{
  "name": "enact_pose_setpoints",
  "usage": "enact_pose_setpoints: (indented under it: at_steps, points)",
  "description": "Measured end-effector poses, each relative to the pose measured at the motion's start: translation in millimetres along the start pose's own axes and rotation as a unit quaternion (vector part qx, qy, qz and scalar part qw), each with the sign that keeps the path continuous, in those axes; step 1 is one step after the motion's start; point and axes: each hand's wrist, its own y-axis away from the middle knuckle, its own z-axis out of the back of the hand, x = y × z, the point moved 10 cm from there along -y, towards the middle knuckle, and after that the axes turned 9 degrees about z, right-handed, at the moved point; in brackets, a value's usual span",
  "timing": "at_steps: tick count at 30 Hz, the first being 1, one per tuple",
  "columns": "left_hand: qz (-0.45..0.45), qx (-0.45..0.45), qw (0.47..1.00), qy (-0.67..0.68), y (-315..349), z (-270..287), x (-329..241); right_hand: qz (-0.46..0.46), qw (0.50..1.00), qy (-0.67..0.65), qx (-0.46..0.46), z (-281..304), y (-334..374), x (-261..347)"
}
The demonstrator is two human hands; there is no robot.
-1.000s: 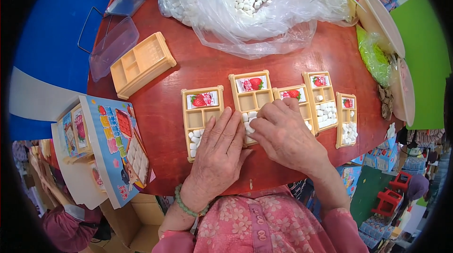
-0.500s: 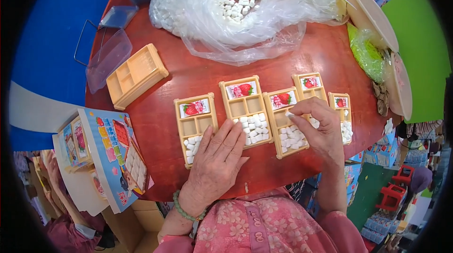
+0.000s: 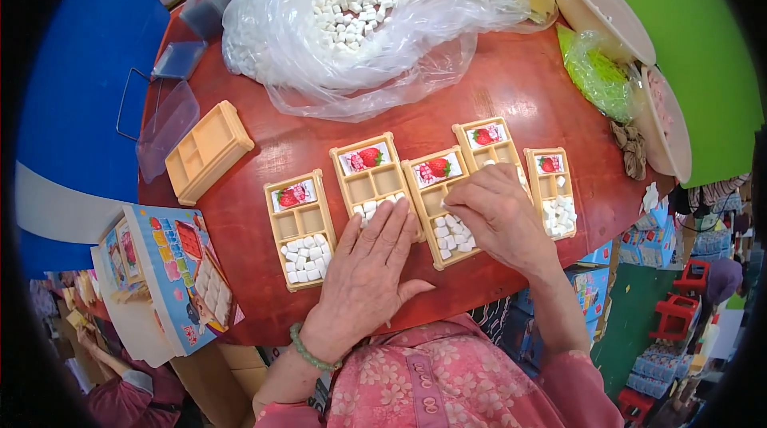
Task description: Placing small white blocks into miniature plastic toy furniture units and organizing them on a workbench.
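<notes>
Several tan compartment trays stand on the red table, each with a strawberry-printed packet in its top compartment and small white marshmallow-like pieces in its bottom one. My left hand (image 3: 370,280) lies flat, fingers stretched, over the lower part of the second tray (image 3: 372,184), covering many of its white pieces (image 3: 369,211). My right hand (image 3: 506,220) is pinched over the middle of the third tray (image 3: 427,202); whatever is between its fingertips is hidden. The leftmost tray (image 3: 298,224) sits left of my left hand. Beyond my right hand are a fourth tray (image 3: 482,158) and a fifth tray (image 3: 546,186).
A large clear bag (image 3: 280,53) of white pieces lies at the back. An unfilled tan tray (image 3: 209,151) is at the left, by a clear plastic container (image 3: 169,126). A printed box (image 3: 180,276) stands front left, pale basins (image 3: 667,128) at the right. Another person (image 3: 132,384) sits lower left.
The whole view has shifted. My left hand has moved right, onto the second tray's white pieces. The white piece seen in my right fingertips is out of sight; that hand stays over the third tray.
</notes>
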Motion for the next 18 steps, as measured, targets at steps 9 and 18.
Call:
enact_pose_setpoints:
  at_steps: [9, 18]
  points:
    - [0.025, -0.004, 0.999, -0.048, 6, 0, 7, 0.001, 0.999, -0.042, 0.004, 3, 8, -9]
    - [-0.021, 0.007, 1.0, 0.005, -9, -3, -35, -0.017, 0.999, -0.029, -0.01, 13, 28, -12]
